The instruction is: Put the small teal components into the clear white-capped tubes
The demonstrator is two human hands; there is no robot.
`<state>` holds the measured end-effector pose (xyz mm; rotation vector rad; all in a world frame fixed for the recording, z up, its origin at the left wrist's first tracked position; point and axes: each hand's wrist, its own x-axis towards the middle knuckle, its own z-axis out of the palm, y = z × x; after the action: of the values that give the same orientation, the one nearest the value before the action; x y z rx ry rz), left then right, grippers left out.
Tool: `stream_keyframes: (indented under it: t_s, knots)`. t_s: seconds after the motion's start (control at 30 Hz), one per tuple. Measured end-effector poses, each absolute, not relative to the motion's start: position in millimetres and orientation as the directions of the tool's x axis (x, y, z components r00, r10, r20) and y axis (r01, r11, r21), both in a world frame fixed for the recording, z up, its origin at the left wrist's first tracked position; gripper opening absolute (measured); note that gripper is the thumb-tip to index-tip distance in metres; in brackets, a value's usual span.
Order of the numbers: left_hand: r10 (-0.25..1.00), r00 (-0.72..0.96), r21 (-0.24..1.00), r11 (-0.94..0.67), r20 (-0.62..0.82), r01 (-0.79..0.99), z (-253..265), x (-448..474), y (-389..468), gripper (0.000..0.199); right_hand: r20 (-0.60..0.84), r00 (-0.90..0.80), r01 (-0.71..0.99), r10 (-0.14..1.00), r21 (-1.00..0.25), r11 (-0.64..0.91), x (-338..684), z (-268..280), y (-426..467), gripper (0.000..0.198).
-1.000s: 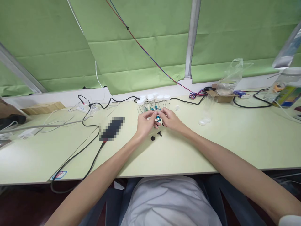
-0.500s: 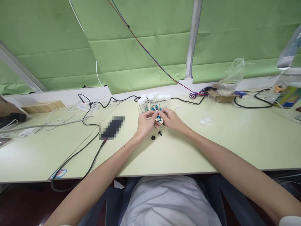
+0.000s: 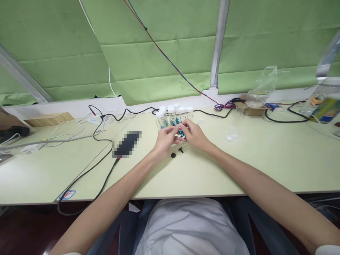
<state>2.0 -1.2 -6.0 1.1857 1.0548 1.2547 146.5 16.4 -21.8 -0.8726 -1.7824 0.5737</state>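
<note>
My left hand (image 3: 166,139) and my right hand (image 3: 194,134) meet over the middle of the table, thumbs and forefingers pinched together tip to tip. What they pinch is too small and covered to make out. Shiny blue pieces (image 3: 181,133) show just below the fingertips; whether they are held or lie behind, I cannot tell. Close beyond the hands stand several clear vials (image 3: 172,115) with white caps, some with blue or green bits inside. Nearer to me on the table lie a round black knob (image 3: 173,155) and a black screw-like piece (image 3: 181,150).
A blurred-out dark device (image 3: 127,143) with a black cable (image 3: 106,180) lies to the left. On the right are clear round lids (image 3: 232,136), a cardboard box (image 3: 252,110) with a plastic bag, and a large clear jar (image 3: 325,102). A white cap (image 3: 201,121) lies behind my right hand.
Both hands stay together, with a slight shift in the fingers and wrists. My right hand has lifted or turned a little, and the blue pieces below show differently. The black pieces have not moved.
</note>
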Motion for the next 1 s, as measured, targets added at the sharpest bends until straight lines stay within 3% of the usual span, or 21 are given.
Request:
stream_keyframes:
  t_s: [0.33,1.0]
  knots:
    - [0.998,0.059,0.982,0.018,-0.007,-0.188,-3.1,4.6,-3.0,0.012,0.588,-0.202,0.293,0.783,-0.727,0.621,146.9,-24.2,19.1,0.023]
    - [0.996,0.075,0.987,-0.035,0.047,-0.156,-6.9,2.8,-2.0,0.021,0.615,-0.152,0.295,0.773,-0.719,0.63,145.2,-27.8,21.4,0.025]
